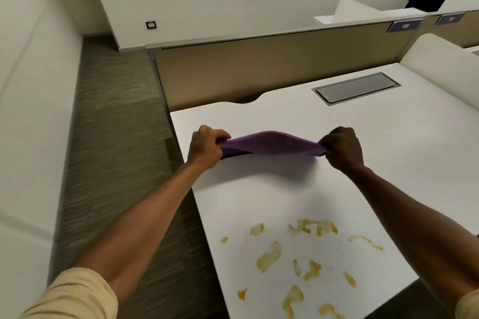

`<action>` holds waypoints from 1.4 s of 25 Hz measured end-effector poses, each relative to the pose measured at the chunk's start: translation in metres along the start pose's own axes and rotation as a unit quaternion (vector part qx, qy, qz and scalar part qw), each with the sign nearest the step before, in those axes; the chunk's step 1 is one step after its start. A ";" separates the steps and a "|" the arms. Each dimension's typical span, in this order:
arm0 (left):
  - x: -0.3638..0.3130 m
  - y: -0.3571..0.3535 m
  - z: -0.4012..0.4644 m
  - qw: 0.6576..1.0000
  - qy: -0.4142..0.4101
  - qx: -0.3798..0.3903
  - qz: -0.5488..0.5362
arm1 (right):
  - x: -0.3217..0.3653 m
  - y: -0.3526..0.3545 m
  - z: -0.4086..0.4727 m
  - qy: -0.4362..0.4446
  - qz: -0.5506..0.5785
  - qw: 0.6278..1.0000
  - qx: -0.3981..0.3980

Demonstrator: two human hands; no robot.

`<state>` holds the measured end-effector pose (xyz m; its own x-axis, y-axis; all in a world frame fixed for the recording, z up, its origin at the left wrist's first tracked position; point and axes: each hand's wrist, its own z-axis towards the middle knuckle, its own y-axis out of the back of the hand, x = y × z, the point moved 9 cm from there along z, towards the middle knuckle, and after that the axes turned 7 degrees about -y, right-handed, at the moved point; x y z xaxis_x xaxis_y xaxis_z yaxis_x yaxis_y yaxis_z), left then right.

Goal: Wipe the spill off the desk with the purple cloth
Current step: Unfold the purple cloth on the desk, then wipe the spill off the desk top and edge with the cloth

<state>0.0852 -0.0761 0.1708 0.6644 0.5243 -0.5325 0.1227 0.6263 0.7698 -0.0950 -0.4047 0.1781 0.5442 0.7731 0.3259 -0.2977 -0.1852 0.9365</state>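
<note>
One view only, from the head. White desk (pixel 388 153) filling centre and right of frame; left edge running diagonally from mid-frame to bottom centre, carpeted floor (pixel 111 137) beyond it. Beige partition (pixel 272 65) along the far edge, grey cable hatch (pixel 356 88) at upper right. Bare desktop between cloth and spill. Purple cloth (pixel 269 144) at frame centre, stretched taut into a low arch, shadow underneath. Yellow-brown spill (pixel 298 259) in scattered smears at lower centre, near the front edge. Left hand (pixel 206 146) fisted, fingers curled tight on the cloth's left end; right hand (pixel 342 147) likewise pinching the right end.
</note>
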 end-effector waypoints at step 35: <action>0.058 -0.087 -0.157 0.994 0.073 -0.075 -0.012 | 0.116 -0.212 -0.079 0.231 -0.108 0.944 0.208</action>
<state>-0.0028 -0.0100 0.0179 0.5475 0.5787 -0.6044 0.0185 0.7137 0.7002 -0.0309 -0.2281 0.0068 0.1281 0.9844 0.1206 0.1665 -0.1412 0.9759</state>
